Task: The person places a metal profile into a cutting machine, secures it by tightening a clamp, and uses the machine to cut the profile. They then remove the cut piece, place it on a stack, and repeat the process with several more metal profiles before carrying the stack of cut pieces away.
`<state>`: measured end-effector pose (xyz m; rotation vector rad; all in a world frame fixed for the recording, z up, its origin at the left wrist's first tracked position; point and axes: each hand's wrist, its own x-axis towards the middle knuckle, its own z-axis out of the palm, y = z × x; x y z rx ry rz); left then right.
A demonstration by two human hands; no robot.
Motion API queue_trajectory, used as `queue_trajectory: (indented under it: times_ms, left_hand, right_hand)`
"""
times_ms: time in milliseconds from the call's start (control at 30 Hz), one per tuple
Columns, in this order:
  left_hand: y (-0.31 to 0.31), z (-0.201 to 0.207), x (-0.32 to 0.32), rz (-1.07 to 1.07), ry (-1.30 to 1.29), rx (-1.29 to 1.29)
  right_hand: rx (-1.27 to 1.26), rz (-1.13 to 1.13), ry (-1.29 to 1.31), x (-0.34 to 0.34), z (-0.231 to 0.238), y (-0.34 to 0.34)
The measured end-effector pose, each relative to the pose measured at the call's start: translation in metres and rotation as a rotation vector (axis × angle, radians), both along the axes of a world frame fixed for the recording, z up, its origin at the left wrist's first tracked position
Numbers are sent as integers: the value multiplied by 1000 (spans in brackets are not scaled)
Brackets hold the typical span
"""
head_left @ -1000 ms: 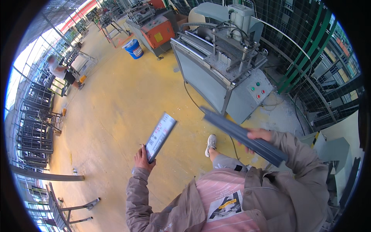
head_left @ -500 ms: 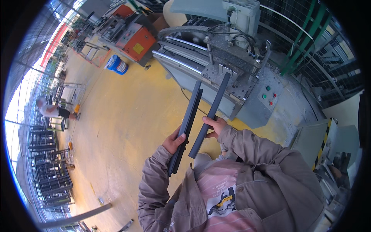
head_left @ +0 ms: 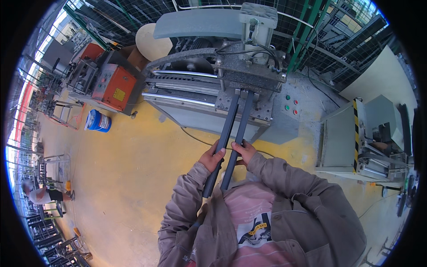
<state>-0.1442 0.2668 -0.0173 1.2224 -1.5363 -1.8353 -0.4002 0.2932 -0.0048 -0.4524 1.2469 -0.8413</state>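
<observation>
My left hand (head_left: 212, 159) is closed around dark grey metal bars (head_left: 227, 127), which look like a pair lying side by side. In my right hand (head_left: 246, 152) is a single bar (head_left: 242, 127) of the same colour, gripped between thumb and fingers. The bars run nearly parallel, with a narrow gap between them. Their far ends are at the small metal clamp block (head_left: 243, 92) on the bed of a grey cutting machine (head_left: 182, 96). Whether they touch the block I cannot tell. A round saw blade (head_left: 190, 66) shows behind the bed.
Right of the clamp, a sloping panel (head_left: 292, 115) carries red and green buttons. An orange and grey machine (head_left: 116, 89) and a blue bucket (head_left: 98, 121) stand to the left. At far left is another person (head_left: 41, 196). A pale cabinet (head_left: 338, 140) with striped edging stands right.
Both hands have brought the bars forward, so their far ends now reach the clamp block. The bars are closer together. My view has turned to the right.
</observation>
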Motion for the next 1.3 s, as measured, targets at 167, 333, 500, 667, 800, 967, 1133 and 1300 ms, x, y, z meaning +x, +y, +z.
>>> queue_trajectory:
  times_ms: [167,333,500,667,800,967,1133,1300]
  left_hand:
    - [-32,-10,-38,-78,-92,-107]
    - [-39,-32,-87,-110,-119,-123]
    - [-25,-46,-86,-24,-83,-77]
    - [-9,-42,-102,-9,-89,-180]
    - [-19,-64,-115,-6,-24,-106]
    - [-84,-84,-175,60,6,-106]
    - [-157,-107,-198,239,-173,-204]
    - [-190,-63,-247,391,-352,-301]
  right_hand:
    - [-287,-267,399,-44,-70,-35]
    - [-423,-426,414,-111,-100,-90]
    - [-292,-272,457,-120,-68,-100]
    - [-74,-125,406,-80,-44,-5]
    - [-86,-105,357,-56,-29,31]
    - [-197,-217,338,-79,-25,-12]
    - [-135,-265,395,-58,2,-41]
    - [-82,-33,446,-111,-30,-17]
